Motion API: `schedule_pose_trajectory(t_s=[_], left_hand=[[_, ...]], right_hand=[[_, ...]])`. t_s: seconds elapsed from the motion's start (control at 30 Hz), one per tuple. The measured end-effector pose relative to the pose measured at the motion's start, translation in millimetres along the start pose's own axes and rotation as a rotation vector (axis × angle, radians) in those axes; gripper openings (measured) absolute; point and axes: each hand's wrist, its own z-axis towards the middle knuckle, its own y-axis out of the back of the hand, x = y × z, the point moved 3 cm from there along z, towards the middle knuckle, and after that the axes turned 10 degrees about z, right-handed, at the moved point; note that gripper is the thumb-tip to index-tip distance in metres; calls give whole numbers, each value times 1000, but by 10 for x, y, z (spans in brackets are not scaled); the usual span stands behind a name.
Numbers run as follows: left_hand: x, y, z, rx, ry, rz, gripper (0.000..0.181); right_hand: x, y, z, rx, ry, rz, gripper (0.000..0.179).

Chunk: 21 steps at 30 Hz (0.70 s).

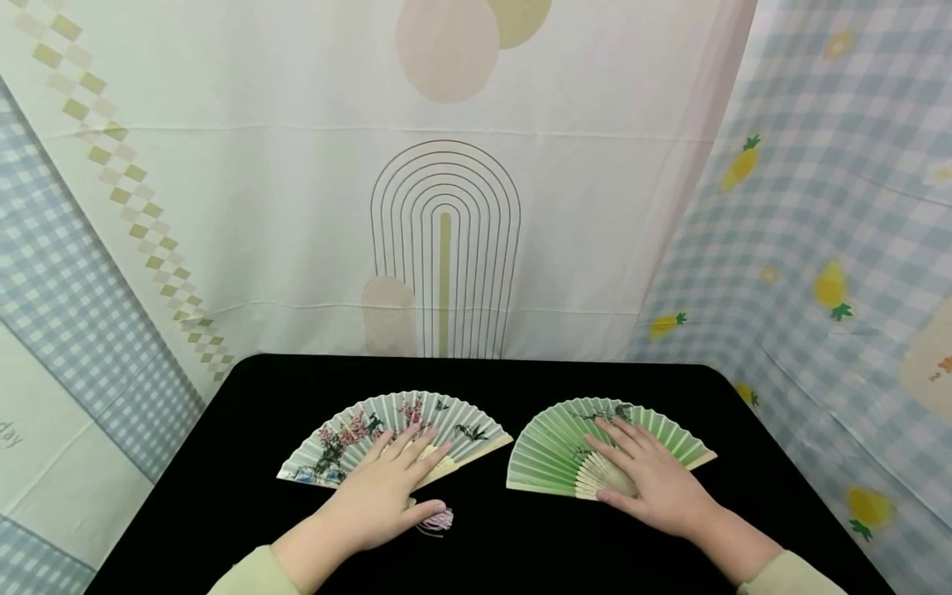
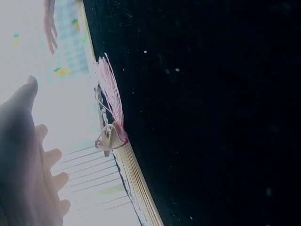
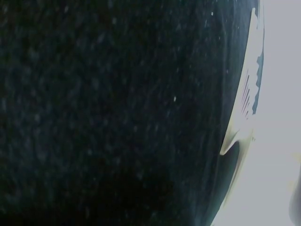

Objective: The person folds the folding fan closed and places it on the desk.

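Note:
Two folding fans lie spread on the black table. The left one, a pale grey fan, bears pink blossoms, dark birds and a pink tassel. Over its ribs is my left hand, fingers straight and spread, thumb above the tassel. A green fan with a dark plant print lies to the right. My right hand extends across its pale ribs, fingers straight. The left wrist view shows stacked fan sticks and the tassel knotted at their end. In the right wrist view, a fan edge shows beside the tabletop.
The black tabletop has rounded far corners. Behind it hangs a white cloth with arches and circles. Blue checked cloth with pineapples hangs on the right, and more checked cloth on the left.

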Motion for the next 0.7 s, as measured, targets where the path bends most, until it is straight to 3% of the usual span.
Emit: schedule_pose_trajectory(t_s=[0.23, 0.4, 0.7], left_hand=[[-53, 9, 75, 17, -26, -30, 75], [-70, 9, 100, 28, -16, -12, 74], [-139, 16, 160, 19, 13, -23, 73]], right_hand=[[-162, -22, -30, -12, -21, 3, 72], [-242, -27, -34, -31, -12, 0, 69], [-468, -13, -58, -18, -79, 55, 65]])
